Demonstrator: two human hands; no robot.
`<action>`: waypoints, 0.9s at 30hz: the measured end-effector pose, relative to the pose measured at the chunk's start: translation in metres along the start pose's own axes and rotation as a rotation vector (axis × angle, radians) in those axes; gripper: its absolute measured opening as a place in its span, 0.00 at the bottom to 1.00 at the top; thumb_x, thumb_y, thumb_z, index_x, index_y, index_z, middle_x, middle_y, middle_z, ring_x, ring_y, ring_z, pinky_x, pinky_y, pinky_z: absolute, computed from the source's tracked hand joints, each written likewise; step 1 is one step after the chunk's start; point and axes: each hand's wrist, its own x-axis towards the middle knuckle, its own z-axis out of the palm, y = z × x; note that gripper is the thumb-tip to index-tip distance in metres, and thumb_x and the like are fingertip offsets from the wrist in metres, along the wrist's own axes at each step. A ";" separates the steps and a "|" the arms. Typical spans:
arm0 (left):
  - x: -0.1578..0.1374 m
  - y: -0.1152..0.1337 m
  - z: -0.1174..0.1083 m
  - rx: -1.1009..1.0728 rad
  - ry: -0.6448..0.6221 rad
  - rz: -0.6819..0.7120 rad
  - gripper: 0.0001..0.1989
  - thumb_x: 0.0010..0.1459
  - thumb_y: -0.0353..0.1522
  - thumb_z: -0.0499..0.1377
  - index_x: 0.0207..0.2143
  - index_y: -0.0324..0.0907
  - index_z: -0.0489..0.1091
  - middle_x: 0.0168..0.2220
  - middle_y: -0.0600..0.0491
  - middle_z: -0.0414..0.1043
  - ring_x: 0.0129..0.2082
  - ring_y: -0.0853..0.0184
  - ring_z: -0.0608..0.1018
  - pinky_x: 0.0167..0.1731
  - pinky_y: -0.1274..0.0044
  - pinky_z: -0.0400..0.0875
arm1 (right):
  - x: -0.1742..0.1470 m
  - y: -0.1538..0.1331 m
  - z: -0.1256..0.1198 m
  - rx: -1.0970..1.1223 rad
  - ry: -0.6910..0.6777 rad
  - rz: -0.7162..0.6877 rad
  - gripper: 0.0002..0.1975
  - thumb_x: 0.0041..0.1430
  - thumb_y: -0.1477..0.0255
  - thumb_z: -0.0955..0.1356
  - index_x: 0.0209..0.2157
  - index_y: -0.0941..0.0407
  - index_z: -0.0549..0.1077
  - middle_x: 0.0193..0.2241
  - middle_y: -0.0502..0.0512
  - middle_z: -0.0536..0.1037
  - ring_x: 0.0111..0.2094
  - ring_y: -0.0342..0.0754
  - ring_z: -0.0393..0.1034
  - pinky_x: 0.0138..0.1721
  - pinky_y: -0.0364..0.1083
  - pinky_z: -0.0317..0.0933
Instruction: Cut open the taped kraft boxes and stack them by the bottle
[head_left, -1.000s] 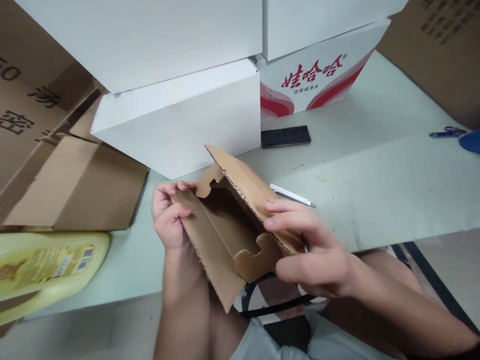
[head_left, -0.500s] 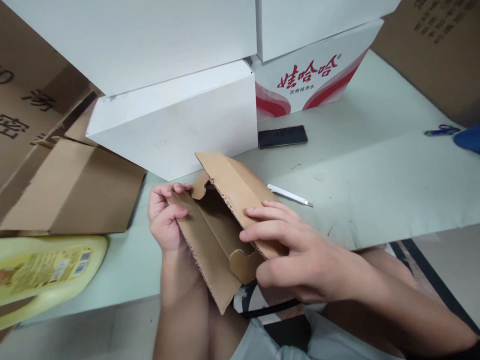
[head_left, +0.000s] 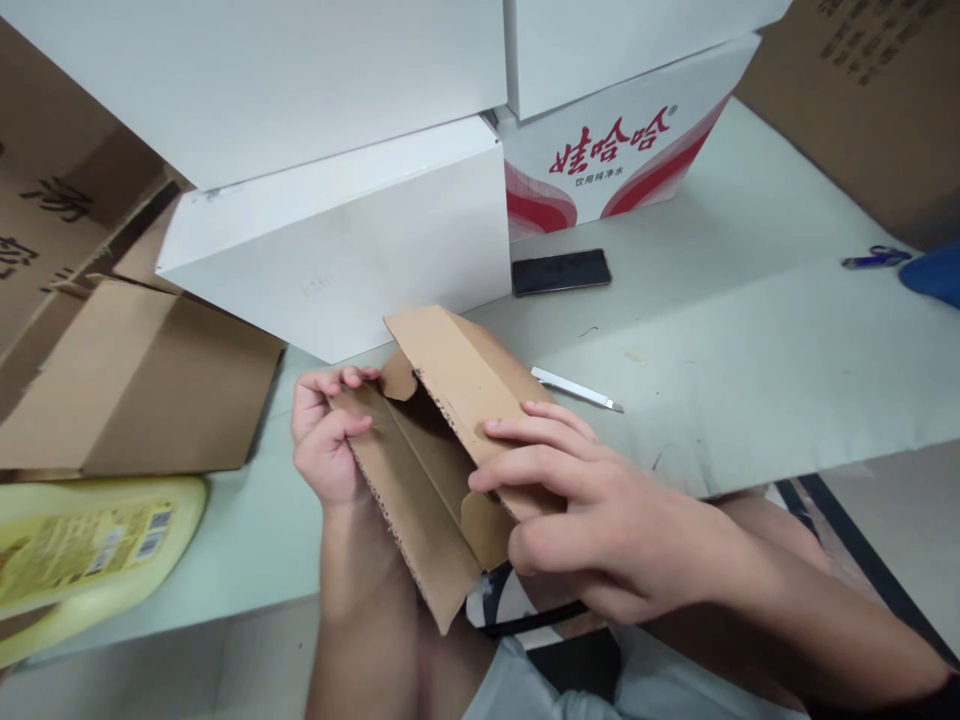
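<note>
A small brown cardboard box (head_left: 409,480) is held tilted over the table's front edge, its long flaps spread and the dark inside showing between them. My left hand (head_left: 330,435) pinches the left flap near its upper corner, thumb on the inner face. My right hand (head_left: 585,500) grips the box's right side, fingers lying across the outer flap and the thumb lower down. Two small rounded end tabs stand inside the opening. Just beyond the box lies a slim white utility knife (head_left: 576,389) on the table.
White cartons (head_left: 337,250) are stacked at the back, one with red lettering. A black phone (head_left: 562,272) lies before them. To the left are an open brown carton (head_left: 142,380) and a yellow bottle (head_left: 97,550). Purple-handled scissors (head_left: 876,258) and a blue object (head_left: 934,277) are far right.
The two long flaps look slightly closer together, and the end tabs have tipped a little inward. Both hands keep their hold. The whole view has shifted slightly.
</note>
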 end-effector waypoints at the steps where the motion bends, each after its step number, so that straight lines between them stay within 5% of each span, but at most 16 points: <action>1: 0.000 -0.001 0.001 -0.008 0.005 0.001 0.17 0.26 0.21 0.58 0.24 0.42 0.63 0.29 0.56 0.65 0.38 0.64 0.74 0.47 0.69 0.70 | 0.000 0.001 0.000 -0.002 0.002 -0.002 0.12 0.55 0.82 0.65 0.37 0.52 0.75 0.60 0.53 0.74 0.71 0.56 0.54 0.72 0.59 0.45; 27: -0.003 -0.005 0.009 -0.044 0.046 0.038 0.16 0.26 0.22 0.57 0.24 0.42 0.62 0.28 0.55 0.64 0.37 0.64 0.73 0.45 0.69 0.68 | 0.001 0.002 -0.001 -0.030 0.002 0.022 0.11 0.54 0.80 0.65 0.33 0.51 0.75 0.57 0.51 0.77 0.70 0.54 0.57 0.72 0.59 0.46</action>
